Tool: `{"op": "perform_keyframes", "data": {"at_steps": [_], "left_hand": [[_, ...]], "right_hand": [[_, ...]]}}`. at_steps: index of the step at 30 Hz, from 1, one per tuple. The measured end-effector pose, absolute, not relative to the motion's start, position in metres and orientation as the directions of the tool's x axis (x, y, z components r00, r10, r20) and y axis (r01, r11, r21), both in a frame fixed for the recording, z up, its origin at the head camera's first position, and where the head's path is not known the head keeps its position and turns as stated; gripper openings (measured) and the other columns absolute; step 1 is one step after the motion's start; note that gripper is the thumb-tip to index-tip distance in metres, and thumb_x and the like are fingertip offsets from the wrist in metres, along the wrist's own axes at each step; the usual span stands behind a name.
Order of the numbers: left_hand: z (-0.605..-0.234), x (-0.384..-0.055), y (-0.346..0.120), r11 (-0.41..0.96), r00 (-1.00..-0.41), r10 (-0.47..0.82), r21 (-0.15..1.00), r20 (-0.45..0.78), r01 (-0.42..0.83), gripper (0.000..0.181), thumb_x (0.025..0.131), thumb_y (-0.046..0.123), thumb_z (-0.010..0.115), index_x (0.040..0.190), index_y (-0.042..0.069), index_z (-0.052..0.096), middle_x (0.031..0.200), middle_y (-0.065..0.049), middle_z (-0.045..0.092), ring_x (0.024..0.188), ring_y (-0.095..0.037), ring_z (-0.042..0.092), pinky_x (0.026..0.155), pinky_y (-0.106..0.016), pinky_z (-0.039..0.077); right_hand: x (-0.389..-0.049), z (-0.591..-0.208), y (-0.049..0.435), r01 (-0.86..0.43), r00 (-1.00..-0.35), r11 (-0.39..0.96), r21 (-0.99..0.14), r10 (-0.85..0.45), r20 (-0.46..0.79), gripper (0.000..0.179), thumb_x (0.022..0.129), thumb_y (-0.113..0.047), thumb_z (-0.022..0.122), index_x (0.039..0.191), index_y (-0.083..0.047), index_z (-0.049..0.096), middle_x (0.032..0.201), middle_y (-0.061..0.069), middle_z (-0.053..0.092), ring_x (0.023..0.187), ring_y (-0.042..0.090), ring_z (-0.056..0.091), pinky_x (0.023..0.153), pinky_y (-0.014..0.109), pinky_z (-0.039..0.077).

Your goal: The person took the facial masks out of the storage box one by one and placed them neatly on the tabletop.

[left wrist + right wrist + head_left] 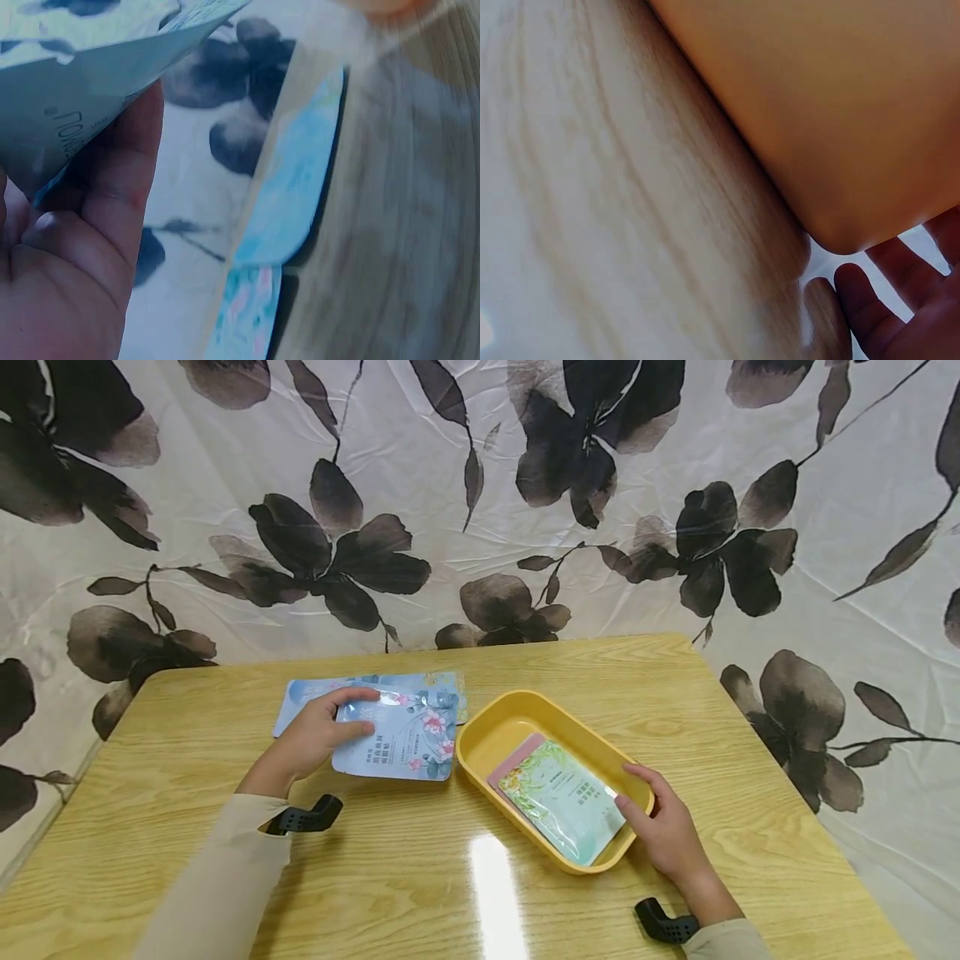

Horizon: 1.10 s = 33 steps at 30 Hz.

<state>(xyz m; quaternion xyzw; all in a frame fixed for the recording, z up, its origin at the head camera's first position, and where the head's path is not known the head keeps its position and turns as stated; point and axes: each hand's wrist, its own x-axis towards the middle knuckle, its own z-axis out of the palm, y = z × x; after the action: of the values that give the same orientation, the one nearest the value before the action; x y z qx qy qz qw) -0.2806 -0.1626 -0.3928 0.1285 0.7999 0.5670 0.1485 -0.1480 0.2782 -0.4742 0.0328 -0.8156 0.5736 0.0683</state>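
My left hand (313, 735) pinches a light-blue face-mask sachet (405, 739) with pink flowers by its left side, thumb on top. In the left wrist view, the raised sachet (75, 105) shows its pale underside. Behind it, more blue sachets (300, 700) lie on the table, partly hidden; the left wrist view catches two blue packets (292, 180) there. My right hand (671, 831) holds the near right end of a yellow plastic tray (480, 739), thumb and forefinger at its rim. Inside the tray, a green sachet (562, 797) lies over a pink one (517, 758).
A wooden table (390, 877) carries everything, with a bright light reflection near its front. Behind it hangs a white cloth (465, 568) with dark flowers. Black wrist mounts (307, 817) sit on both forearms.
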Motion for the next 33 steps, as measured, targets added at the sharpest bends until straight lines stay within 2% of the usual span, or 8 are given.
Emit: {"op": "perform_keyframes", "data": {"at_steps": [7,13,20,23,26,33], "left_hand": [[-0.406,-0.279,-0.191,0.372,-0.937,0.328,0.928,-0.122,0.010,0.055,0.082,0.022,0.065,0.131,0.008,0.042,0.115,-0.019,0.046,0.087,-0.026,0.058,0.070,-0.033,0.050],[-0.420,-0.275,-0.215,0.497,-0.953,0.256,0.868,-0.163,-0.015,0.058,0.082,0.032,0.064,0.132,0.012,0.041,0.133,-0.015,0.032,0.100,-0.028,0.046,0.076,-0.027,0.045],[-0.430,-0.271,-0.241,0.545,-0.956,0.203,0.835,-0.211,-0.069,0.065,0.081,0.038,0.064,0.134,0.011,0.039,0.141,-0.019,0.023,0.113,-0.032,0.035,0.087,-0.039,0.037],[-0.433,-0.270,-0.248,0.551,-0.956,0.187,0.830,-0.227,-0.089,0.066,0.080,0.039,0.064,0.135,0.011,0.038,0.142,-0.020,0.021,0.115,-0.034,0.032,0.088,-0.042,0.035],[-0.434,-0.269,-0.254,0.553,-0.955,0.178,0.827,-0.238,-0.102,0.067,0.080,0.038,0.064,0.135,0.010,0.037,0.143,-0.021,0.017,0.118,-0.035,0.028,0.089,-0.042,0.034],[-0.434,-0.268,-0.262,0.575,-0.948,0.164,0.807,-0.274,-0.134,0.065,0.081,0.036,0.065,0.134,0.008,0.038,0.142,-0.022,0.016,0.117,-0.035,0.028,0.086,-0.040,0.037]], "right_hand": [[-0.148,-0.473,0.278,-0.137,-0.988,0.348,-0.927,0.020,0.154,0.048,0.088,-0.021,0.058,0.131,-0.011,0.040,0.134,0.013,0.036,0.101,0.027,0.051,0.069,0.027,0.050],[-0.148,-0.473,0.279,-0.149,-0.986,0.334,-0.931,0.018,0.164,0.050,0.088,-0.019,0.058,0.134,-0.012,0.039,0.133,0.013,0.037,0.102,0.028,0.051,0.071,0.026,0.049],[-0.149,-0.474,0.281,-0.160,-0.984,0.337,-0.928,0.018,0.176,0.051,0.088,-0.018,0.058,0.135,-0.012,0.039,0.134,0.014,0.036,0.107,0.029,0.048,0.074,0.022,0.047],[-0.148,-0.474,0.281,-0.154,-0.985,0.350,-0.924,0.023,0.173,0.051,0.088,-0.019,0.058,0.135,-0.013,0.038,0.134,0.013,0.037,0.108,0.028,0.048,0.074,0.021,0.047],[-0.148,-0.473,0.281,-0.151,-0.985,0.356,-0.922,0.026,0.172,0.052,0.088,-0.019,0.058,0.135,-0.012,0.038,0.134,0.014,0.037,0.108,0.028,0.048,0.075,0.021,0.047],[-0.148,-0.472,0.281,-0.161,-0.983,0.344,-0.925,0.028,0.182,0.052,0.088,-0.018,0.058,0.135,-0.011,0.038,0.133,0.014,0.038,0.108,0.029,0.047,0.075,0.021,0.047]]}}
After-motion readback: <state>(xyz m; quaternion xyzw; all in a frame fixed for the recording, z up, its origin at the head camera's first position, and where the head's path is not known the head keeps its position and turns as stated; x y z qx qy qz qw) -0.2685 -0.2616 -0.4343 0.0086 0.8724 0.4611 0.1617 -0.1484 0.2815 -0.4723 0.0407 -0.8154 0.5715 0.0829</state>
